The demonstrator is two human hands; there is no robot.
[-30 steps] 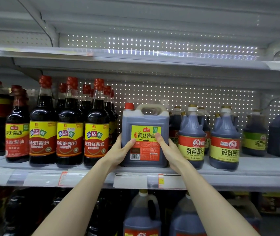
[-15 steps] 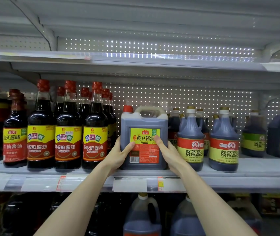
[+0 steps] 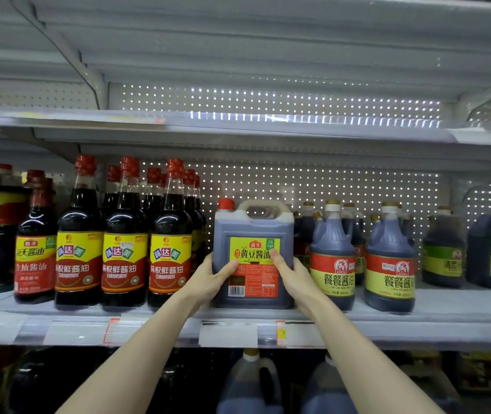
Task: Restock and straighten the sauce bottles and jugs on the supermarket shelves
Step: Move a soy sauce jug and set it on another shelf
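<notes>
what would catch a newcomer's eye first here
The square jug with a red cap, in the middle of the shelf, gripped at its sides by the left hand and right hand. Left of it stands a row of tall red-capped bottles; right of it, squat jugs with red and yellow labels.

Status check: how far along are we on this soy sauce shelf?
Done, apparently: the red-capped bottles and the squat bottles stand upright near the shelf front, labels forward. In hand: the left hand and right hand grip the square jug by its sides, standing between those rows. Left: release it squared up; only one such jug shows, so more may belong behind it.
</notes>
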